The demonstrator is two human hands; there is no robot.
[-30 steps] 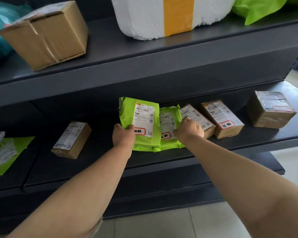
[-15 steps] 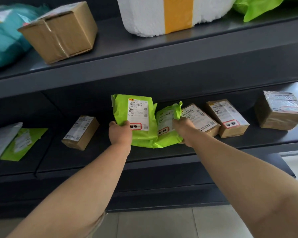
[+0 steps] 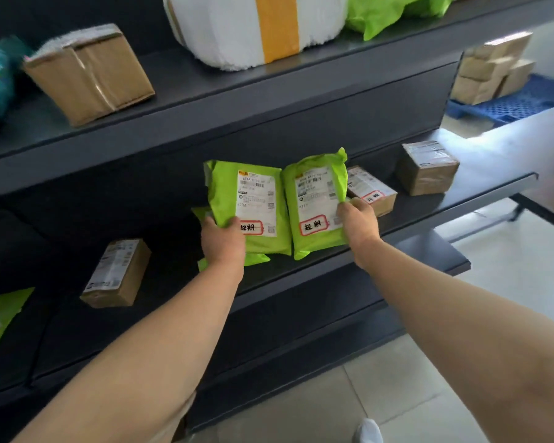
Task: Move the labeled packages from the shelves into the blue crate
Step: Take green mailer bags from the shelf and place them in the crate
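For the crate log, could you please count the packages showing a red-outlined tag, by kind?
Green mailers: 2
Brown boxes: 1
Total: 3

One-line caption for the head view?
Left hand and right hand each lift a green labeled mailer off the middle shelf.

shelving: dark grey metal shelves (image 3: 301, 100), open tiers | floor: pale tiles (image 3: 381, 407) | far right: blue pallet (image 3: 505, 105) stacked with cartons (image 3: 493, 70) | light: bright daylight from the right
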